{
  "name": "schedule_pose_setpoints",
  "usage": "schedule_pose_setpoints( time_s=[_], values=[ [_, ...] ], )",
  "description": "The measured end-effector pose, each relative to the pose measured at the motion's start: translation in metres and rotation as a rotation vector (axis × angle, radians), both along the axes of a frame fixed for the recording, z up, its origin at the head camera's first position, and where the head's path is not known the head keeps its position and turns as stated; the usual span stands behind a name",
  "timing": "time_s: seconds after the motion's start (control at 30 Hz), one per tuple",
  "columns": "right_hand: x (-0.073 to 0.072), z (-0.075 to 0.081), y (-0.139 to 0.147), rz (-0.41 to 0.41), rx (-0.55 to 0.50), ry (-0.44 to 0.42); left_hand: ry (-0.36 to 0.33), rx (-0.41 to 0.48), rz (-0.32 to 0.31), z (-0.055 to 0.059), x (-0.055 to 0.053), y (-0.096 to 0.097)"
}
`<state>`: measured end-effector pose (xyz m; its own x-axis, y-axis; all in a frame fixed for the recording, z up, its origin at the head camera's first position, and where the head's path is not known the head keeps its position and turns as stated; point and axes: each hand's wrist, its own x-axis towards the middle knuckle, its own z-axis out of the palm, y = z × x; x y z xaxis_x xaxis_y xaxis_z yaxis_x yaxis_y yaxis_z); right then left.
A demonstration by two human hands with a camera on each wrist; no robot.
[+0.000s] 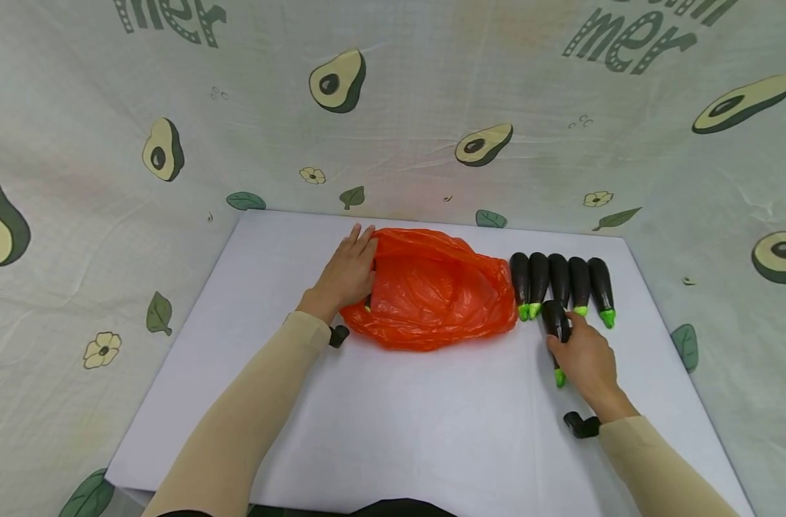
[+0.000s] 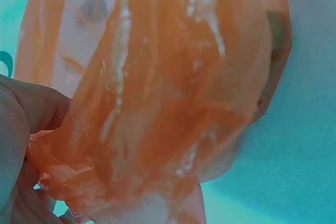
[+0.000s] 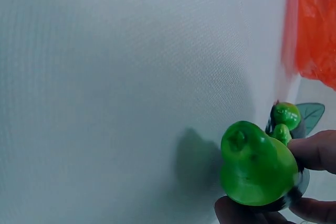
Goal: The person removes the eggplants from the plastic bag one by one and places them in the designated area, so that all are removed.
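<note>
My right hand (image 1: 586, 355) grips a dark toy eggplant (image 1: 556, 323) between thumb and fingers, over the near side of a row of similar eggplants (image 1: 559, 280). Its green stem cap (image 3: 257, 166) faces the camera in the right wrist view. My left hand (image 1: 350, 269) is at the left side of a red plastic bag (image 1: 444, 294), pinching its edge. Thin crumpled plastic (image 2: 173, 103) lies between thumb and fingers in the left wrist view. A bit of dark and green shows through the bag's right side there; the rest of its contents is hidden.
Everything lies on a white tabletop (image 1: 418, 424). Behind it hangs a pale cloth (image 1: 405, 129) printed with avocados and leaves. The eggplant row stands close to the bag's right end, green stems towards me.
</note>
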<state>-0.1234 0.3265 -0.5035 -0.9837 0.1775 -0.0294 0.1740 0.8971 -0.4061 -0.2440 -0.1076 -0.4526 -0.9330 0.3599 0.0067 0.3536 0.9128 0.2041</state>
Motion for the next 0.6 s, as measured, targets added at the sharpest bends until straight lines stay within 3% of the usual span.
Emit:
schedule_pose_setpoints(
  time_s=[0.6],
  values=[
    [-0.0022,-0.0008,0.0003,0.026,0.033,-0.014,-0.007,-0.007,0.002,0.0033,0.001,0.0001]
  ],
)
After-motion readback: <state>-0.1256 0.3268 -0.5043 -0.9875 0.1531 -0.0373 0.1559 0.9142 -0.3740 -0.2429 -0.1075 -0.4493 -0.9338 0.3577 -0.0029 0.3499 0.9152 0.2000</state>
